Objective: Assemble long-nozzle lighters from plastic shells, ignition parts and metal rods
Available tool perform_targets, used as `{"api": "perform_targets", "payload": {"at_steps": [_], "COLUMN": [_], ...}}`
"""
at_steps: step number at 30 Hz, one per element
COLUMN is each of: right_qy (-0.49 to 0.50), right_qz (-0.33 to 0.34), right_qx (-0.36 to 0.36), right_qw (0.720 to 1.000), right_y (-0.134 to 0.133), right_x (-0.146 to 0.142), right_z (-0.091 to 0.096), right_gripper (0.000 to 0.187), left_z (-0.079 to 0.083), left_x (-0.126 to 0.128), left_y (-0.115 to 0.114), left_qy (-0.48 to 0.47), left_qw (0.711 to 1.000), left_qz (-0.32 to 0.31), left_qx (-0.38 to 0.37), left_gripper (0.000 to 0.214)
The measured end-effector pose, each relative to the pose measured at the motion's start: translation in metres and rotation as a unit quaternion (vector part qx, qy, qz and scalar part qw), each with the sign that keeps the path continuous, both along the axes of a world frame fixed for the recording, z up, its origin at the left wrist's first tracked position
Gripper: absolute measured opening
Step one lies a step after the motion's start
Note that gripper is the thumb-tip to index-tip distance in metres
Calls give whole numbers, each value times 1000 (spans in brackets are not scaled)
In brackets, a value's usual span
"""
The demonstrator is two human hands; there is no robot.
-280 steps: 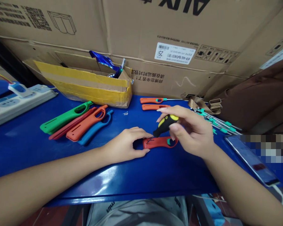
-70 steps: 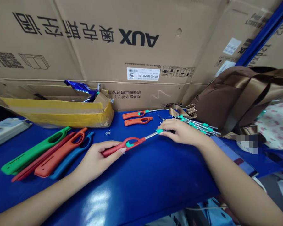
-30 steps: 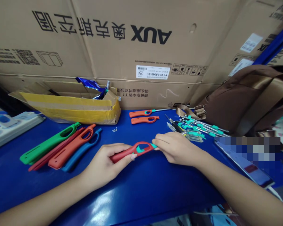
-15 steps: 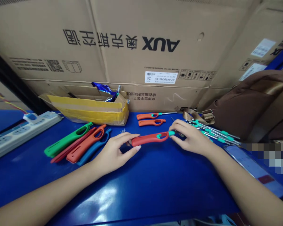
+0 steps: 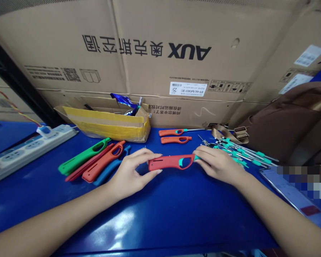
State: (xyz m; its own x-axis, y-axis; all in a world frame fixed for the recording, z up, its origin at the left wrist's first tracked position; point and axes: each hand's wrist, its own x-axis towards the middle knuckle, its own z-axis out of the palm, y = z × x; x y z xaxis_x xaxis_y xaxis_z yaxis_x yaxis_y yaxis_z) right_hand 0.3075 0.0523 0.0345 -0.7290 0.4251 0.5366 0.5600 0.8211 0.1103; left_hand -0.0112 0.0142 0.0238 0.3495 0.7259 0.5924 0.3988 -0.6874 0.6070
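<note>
A red lighter body [image 5: 168,162] with a teal trigger lies level over the blue table [image 5: 160,217], held at both ends. My left hand [image 5: 132,173] pinches its butt end between thumb and fingers. My right hand [image 5: 218,164] is closed on its front end, where a teal tip shows. Just beyond my right hand lies a heap of metal rods with teal fittings [image 5: 239,153]. The rod of the held lighter is hidden by my right hand.
Green, dark red, orange and blue lighter shells [image 5: 96,162] lie at the left. Two orange lighters [image 5: 175,136] rest at the back. A taped cardboard tray [image 5: 107,119], a power strip [image 5: 24,150], a brown bag [image 5: 289,121], a phone [image 5: 299,194] and large cartons [image 5: 160,57] ring the table.
Both hands have turned the red lighter flat and level and shifted it a little right. Earlier a long metal rod stuck out of it; now only the teal tip shows.
</note>
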Motion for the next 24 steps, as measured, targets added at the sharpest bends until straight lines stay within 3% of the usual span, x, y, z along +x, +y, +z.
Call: {"api": "perform_targets", "payload": {"at_steps": [8, 15, 17, 21, 24], "right_qy": [-35, -56, -24, 132, 185], "right_qz": [-34, -37, -44, -67, -91], "right_qx": [-97, -101, -76, 58, 56], "right_qw": [994, 993, 996, 987, 977], "right_y": [-5, -10, -8, 2, 10], "right_x": [-13, -27, -26, -24, -26], "right_z": [-1, -2, 1, 6, 4], "right_gripper": [20, 24, 27, 47, 40], "left_z": [-3, 1, 4, 16, 30], "left_x": [4, 5, 4, 5, 9], "left_y": [-1, -3, 2, 16, 30], "left_qy": [130, 292, 287, 218, 197], "left_qw": [991, 954, 955, 965, 969], "left_qz": [-4, -12, 10, 80, 83], "left_qx": [-41, -70, -74, -123, -125], "left_gripper": [19, 32, 33, 40, 40]}}
